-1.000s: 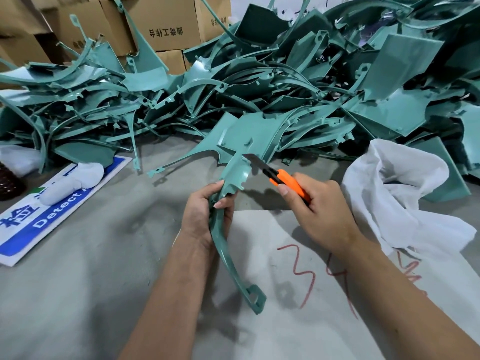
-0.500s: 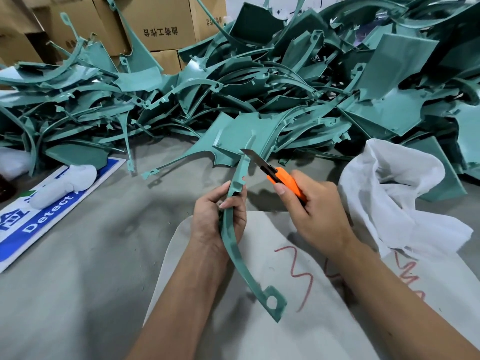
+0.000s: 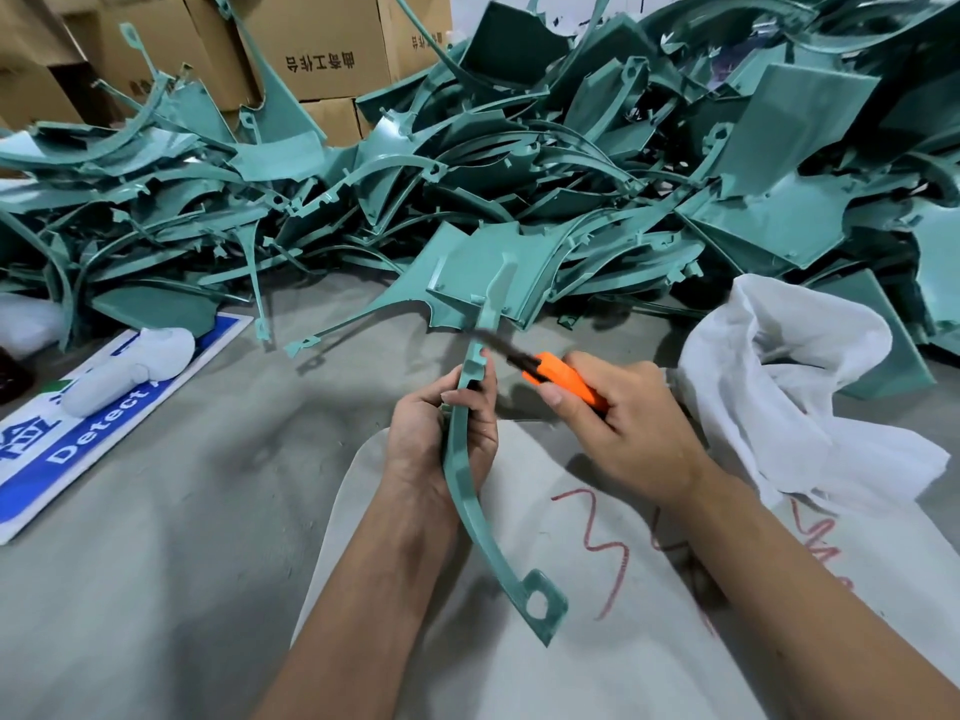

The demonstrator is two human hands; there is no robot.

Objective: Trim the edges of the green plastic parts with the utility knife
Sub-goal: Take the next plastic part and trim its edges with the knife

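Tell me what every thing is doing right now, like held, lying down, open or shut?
Left hand: gripping the curved green part.
Curved green part: held upright, its looped end lowest.
Right hand: gripping the utility knife.
Utility knife: blade out, blurred, at the part's top edge.
Pile of green parts: heaped, untouched.
White bag: open, crumpled.
Cardboard boxes: stacked, closed.
Blue sign: lying flat.

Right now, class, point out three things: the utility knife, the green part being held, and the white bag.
utility knife (image 3: pixel 563 380), head view, on its orange handle.
green part (image 3: pixel 460 459), head view, on the curved strip below the fingers.
white bag (image 3: pixel 779 376), head view, on its crumpled upper fold.
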